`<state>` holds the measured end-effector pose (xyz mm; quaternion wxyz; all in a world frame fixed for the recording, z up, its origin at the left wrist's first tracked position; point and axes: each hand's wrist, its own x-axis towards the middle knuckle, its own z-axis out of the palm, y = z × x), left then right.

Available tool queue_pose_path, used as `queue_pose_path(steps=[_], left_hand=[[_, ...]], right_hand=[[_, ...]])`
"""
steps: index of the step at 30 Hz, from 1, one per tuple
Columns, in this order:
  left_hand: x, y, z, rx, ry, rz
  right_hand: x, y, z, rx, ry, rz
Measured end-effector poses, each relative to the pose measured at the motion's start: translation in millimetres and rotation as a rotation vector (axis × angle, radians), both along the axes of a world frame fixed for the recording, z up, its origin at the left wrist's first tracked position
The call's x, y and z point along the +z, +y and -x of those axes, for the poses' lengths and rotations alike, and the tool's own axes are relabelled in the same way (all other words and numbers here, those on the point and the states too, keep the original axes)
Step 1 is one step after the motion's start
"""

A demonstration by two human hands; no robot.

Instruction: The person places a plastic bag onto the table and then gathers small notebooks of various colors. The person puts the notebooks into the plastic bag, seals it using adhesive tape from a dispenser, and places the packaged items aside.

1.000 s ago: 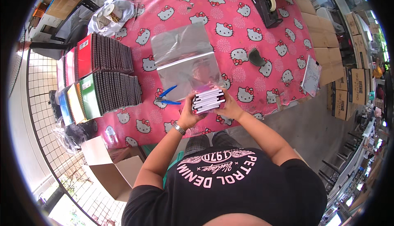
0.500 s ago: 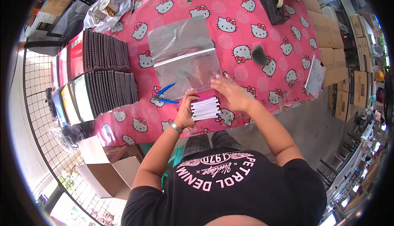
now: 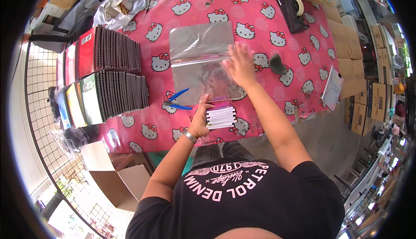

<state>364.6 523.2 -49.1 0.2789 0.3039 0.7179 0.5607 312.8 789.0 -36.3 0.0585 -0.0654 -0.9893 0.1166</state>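
Observation:
My left hand [image 3: 201, 119] grips the left side of a small stack of notebooks [image 3: 221, 117] with white page edges and a magenta top cover. The stack lies at the table's near edge, against the near end of a clear plastic bag [image 3: 201, 41]. I cannot tell whether part of it is inside the bag. Flat and wrinkled, the bag stretches away from me with a shiny crease across it. My right hand [image 3: 241, 67] is open, fingers spread, over the bag's right edge. Cutting pliers with blue handles [image 3: 178, 101] lie left of the stack.
Tall rows of spiral notebooks [image 3: 115, 52] stand on the left of the pink patterned table [image 3: 255, 13]. A black tape dispenser [image 3: 291, 13], a dark green object [image 3: 277, 64] and a paper sheet [image 3: 333, 87] are at the right. An open carton [image 3: 117, 180] sits below left.
My right hand has moved away from the stack, up along the bag's right edge. The left hand stays at the stack. The whole view has shifted slightly.

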Motion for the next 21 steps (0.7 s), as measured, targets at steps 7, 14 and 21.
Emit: queue_pose_path(steps=[7,14,21], left_hand=[[9,2,-3,-0.006,0.022,0.08],[28,6,-3,0.005,0.062,0.041],[38,9,-13,0.079,-0.04,-0.046]], right_hand=[[-3,-35,49,0.205,-0.224,-0.175],[22,-22,32,0.327,-0.089,-0.052],[57,-4,-138,0.451,-0.233,0.453]])
